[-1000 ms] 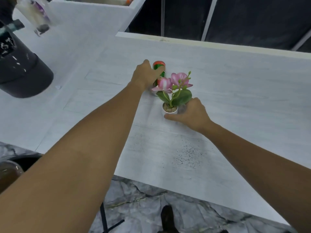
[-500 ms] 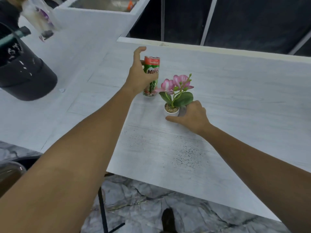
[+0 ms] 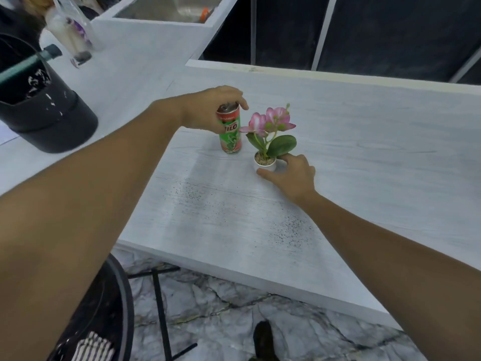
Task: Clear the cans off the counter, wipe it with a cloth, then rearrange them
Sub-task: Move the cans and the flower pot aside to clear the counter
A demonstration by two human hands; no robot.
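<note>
A green and red Milo can (image 3: 231,138) stands upright on the white counter (image 3: 364,142), just left of a small white pot (image 3: 266,164) with pink flowers. My left hand (image 3: 208,108) reaches in from the left and closes around the can's top, fingers curled over the rim. My right hand (image 3: 292,175) sits at the pot's right side, thumb in front and forefinger behind, pinching the pot. No other can is in view.
A black bucket (image 3: 49,121) and a clear plastic bag (image 3: 70,37) stand on the left counter. Black specks (image 3: 286,227) dot the surface near the front edge. Below are a dark stool (image 3: 114,308), a striped cloth (image 3: 91,347) and marble floor.
My left hand shifted from the can's side, fingers stretched out, to a grip over its top. The can stays upright beside the plant. My right hand stays at the pot.
</note>
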